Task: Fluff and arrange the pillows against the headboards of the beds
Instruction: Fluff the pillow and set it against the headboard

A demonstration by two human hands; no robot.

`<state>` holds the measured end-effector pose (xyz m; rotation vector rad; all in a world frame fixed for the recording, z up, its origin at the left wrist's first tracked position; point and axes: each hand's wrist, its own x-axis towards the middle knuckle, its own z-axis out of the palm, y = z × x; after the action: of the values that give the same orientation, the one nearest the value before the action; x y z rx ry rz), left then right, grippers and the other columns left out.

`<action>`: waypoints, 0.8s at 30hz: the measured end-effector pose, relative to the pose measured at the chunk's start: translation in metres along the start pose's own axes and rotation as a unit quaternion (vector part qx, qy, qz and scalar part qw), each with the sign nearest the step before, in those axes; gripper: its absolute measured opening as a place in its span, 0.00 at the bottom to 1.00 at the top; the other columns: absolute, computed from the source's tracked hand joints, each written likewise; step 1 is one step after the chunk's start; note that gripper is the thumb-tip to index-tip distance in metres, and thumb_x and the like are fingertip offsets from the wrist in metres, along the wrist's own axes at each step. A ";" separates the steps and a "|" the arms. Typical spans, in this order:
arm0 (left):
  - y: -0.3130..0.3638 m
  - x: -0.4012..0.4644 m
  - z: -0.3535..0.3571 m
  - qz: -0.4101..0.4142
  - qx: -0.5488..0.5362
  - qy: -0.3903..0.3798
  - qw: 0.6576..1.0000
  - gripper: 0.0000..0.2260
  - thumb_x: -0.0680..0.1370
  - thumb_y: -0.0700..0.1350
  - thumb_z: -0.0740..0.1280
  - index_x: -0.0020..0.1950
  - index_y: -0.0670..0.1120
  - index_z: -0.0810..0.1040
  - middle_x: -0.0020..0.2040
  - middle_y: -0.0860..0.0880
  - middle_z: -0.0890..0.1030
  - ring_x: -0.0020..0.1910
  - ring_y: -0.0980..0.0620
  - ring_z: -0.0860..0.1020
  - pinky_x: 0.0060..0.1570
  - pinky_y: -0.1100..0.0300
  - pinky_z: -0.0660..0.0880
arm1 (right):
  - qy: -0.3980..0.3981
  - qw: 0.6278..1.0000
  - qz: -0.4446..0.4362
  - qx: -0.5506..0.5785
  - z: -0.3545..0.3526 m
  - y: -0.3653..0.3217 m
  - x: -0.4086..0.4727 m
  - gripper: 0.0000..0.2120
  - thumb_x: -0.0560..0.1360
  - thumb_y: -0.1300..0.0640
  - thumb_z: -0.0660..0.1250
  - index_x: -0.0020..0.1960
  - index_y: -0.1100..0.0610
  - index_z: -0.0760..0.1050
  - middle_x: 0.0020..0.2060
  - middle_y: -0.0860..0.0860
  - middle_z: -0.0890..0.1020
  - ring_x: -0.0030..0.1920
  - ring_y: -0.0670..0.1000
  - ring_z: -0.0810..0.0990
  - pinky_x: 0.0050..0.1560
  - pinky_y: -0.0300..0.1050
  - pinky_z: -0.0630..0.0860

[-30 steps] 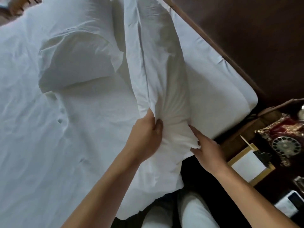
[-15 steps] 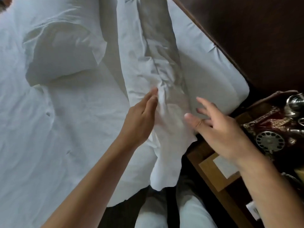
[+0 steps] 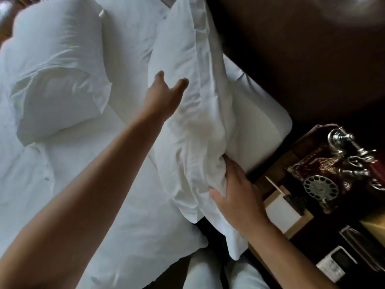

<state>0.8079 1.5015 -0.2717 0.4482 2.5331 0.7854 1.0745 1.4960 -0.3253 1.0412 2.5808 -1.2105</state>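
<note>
A long white pillow (image 3: 183, 59) lies lengthwise along the bed's right side, beside the dark brown headboard (image 3: 302, 59). My right hand (image 3: 235, 190) grips its crumpled near end, with the thumb and fingers dug into the fabric. My left hand (image 3: 164, 94) reaches out over the pillow's middle with its fingers spread and relaxed, holding nothing. I cannot tell whether it touches the cover. A second white pillow (image 3: 58, 80) lies to the left on the sheet, a little apart from the first.
The mattress corner (image 3: 264, 122) shows bare under the pillow. A wooden nightstand (image 3: 270, 176) to the right carries an ornate red rotary telephone (image 3: 325, 180), a notepad in a wooden holder (image 3: 285, 211) and a white device (image 3: 333, 263). My white-trousered legs (image 3: 208, 272) stand at the bed's edge.
Both hands let go of the pillow's near end and opened. Now my right hand grips that end again, and my left arm has stretched farther along the pillow.
</note>
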 end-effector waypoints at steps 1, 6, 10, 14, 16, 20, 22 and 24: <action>0.012 0.014 0.009 -0.005 0.009 -0.014 1.000 0.38 0.81 0.64 0.65 0.83 0.43 0.59 0.80 0.41 0.68 0.78 0.42 0.67 0.74 0.53 0.65 | 0.009 1.000 -0.006 -0.005 0.008 -0.005 -0.001 0.40 0.78 0.43 0.68 0.82 0.49 0.52 0.78 0.53 0.66 0.68 0.57 0.77 0.62 0.49 0.78; 0.019 0.049 0.051 -0.050 0.073 -0.034 0.995 0.51 0.68 0.78 0.65 0.77 0.43 0.63 0.71 0.40 0.75 0.68 0.37 0.76 0.66 0.41 0.75 | 0.030 0.999 -0.018 -0.042 0.034 -0.021 0.005 0.43 0.74 0.37 0.69 0.82 0.48 0.55 0.75 0.56 0.71 0.59 0.58 0.82 0.53 0.49 0.82; 0.005 0.058 0.051 -0.048 0.084 -0.030 0.995 0.45 0.67 0.71 0.66 0.75 0.46 0.61 0.70 0.41 0.76 0.66 0.35 0.77 0.64 0.38 0.76 | -0.010 1.000 -0.018 -0.010 0.026 -0.027 0.020 0.38 0.78 0.41 0.66 0.82 0.43 0.51 0.78 0.50 0.64 0.66 0.57 0.77 0.60 0.51 0.77; -0.011 0.074 0.041 -0.047 0.087 -0.034 0.995 0.33 0.70 0.63 0.65 0.70 0.48 0.65 0.65 0.43 0.80 0.62 0.37 0.81 0.63 0.39 0.77 | -0.031 0.997 0.047 0.045 0.016 -0.025 0.034 0.39 0.77 0.45 0.67 0.81 0.41 0.51 0.78 0.46 0.62 0.72 0.56 0.71 0.69 0.55 0.72; -0.016 0.076 0.036 -0.030 0.096 -0.031 0.994 0.29 0.70 0.61 0.64 0.66 0.47 0.70 0.61 0.44 0.83 0.60 0.38 0.83 0.62 0.40 0.78 | -0.031 0.997 0.059 0.046 0.017 -0.028 0.034 0.41 0.76 0.44 0.69 0.81 0.40 0.50 0.78 0.45 0.63 0.72 0.55 0.72 0.69 0.55 0.72; -0.025 0.073 0.021 0.017 0.192 -0.033 0.981 0.21 0.82 0.55 0.64 0.69 0.42 0.75 0.67 0.39 0.79 0.67 0.36 0.77 0.65 0.47 0.75 | -0.024 0.997 0.055 0.053 0.021 -0.031 0.033 0.40 0.76 0.43 0.69 0.81 0.39 0.51 0.78 0.45 0.63 0.72 0.54 0.71 0.70 0.54 0.71; -0.042 0.081 0.011 0.012 0.207 -0.025 0.978 0.22 0.83 0.55 0.64 0.69 0.40 0.75 0.69 0.36 0.78 0.68 0.34 0.76 0.66 0.47 0.74 | -0.009 0.998 0.048 0.050 0.025 -0.037 0.035 0.38 0.77 0.45 0.69 0.81 0.40 0.53 0.78 0.46 0.65 0.71 0.55 0.72 0.69 0.53 0.72; -0.061 0.091 0.000 0.005 0.199 -0.020 0.980 0.23 0.82 0.54 0.64 0.68 0.37 0.76 0.68 0.33 0.78 0.67 0.33 0.77 0.65 0.47 0.75 | -0.004 0.998 0.022 0.051 0.031 -0.050 0.037 0.38 0.76 0.46 0.70 0.80 0.41 0.55 0.77 0.46 0.66 0.71 0.54 0.72 0.68 0.51 0.73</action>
<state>0.7204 1.4923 -0.3375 0.5975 2.6520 0.2636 1.0092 1.4711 -0.3279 1.1037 2.4982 -1.3459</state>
